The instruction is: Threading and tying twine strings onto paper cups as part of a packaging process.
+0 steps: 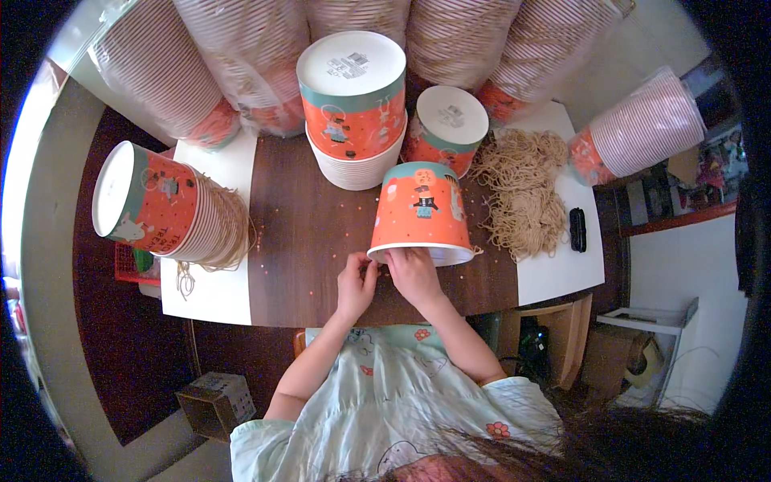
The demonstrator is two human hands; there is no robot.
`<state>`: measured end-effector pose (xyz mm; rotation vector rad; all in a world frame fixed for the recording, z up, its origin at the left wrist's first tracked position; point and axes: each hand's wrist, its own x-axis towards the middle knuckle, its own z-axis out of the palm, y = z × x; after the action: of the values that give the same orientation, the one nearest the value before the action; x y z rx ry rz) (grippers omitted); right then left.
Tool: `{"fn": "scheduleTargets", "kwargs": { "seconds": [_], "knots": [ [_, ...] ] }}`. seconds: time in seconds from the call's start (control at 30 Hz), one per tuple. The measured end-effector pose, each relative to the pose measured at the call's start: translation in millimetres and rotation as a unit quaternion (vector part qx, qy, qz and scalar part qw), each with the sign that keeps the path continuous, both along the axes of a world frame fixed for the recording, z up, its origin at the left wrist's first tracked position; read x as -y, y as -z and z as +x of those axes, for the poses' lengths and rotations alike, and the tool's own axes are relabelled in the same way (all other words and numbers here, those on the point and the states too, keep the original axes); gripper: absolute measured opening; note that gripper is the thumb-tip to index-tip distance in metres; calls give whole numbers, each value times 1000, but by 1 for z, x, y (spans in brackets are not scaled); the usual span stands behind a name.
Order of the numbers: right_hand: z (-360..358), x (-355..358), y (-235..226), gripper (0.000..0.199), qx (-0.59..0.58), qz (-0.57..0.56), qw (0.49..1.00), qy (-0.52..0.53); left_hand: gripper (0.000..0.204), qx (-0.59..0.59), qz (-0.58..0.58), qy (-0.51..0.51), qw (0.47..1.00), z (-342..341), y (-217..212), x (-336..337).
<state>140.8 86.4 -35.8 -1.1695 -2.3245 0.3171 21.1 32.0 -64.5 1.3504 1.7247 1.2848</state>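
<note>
Head view: one orange-and-green paper bucket (422,209), tilted, mouth toward you, over the tabletop (305,241) directly before you. Your left hand (357,287): fingers curled at the bucket's left rim; whether they grip it cannot be told. Your right hand (414,279): fingers partly hidden inside the mouth; grip likewise unclear. To your right: one heap of tan cords (522,193), one black elongated object (577,230). Behind: one taller inverted bucket stack (353,112). To your left: one cord-draped bucket stack (169,201), lying tilted.
</note>
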Motion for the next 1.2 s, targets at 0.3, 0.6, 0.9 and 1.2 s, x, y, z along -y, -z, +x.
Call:
{"fn": "scheduleTargets", "kwargs": {
  "seconds": [0.3, 0.6, 0.9, 1.2],
  "knots": [
    [0, -1, -6, 28, 30, -8, 999, -40, 12, 31, 6, -1, 1000, -1, 6, 1],
    [-2, -3, -9, 30, 48, -5, 998, -47, 12, 32, 11, -4, 999, -1, 11, 1],
    [-5, -3, -9, 29, 42, -13, 998, -48, 18, 62, 7, 6, 998, 0, 6, 2],
    [-7, -4, -8, 24, 34, -43, 997, -47, 15, -30, 21, 30, 999, -6, 4, -2]
  ]
}}
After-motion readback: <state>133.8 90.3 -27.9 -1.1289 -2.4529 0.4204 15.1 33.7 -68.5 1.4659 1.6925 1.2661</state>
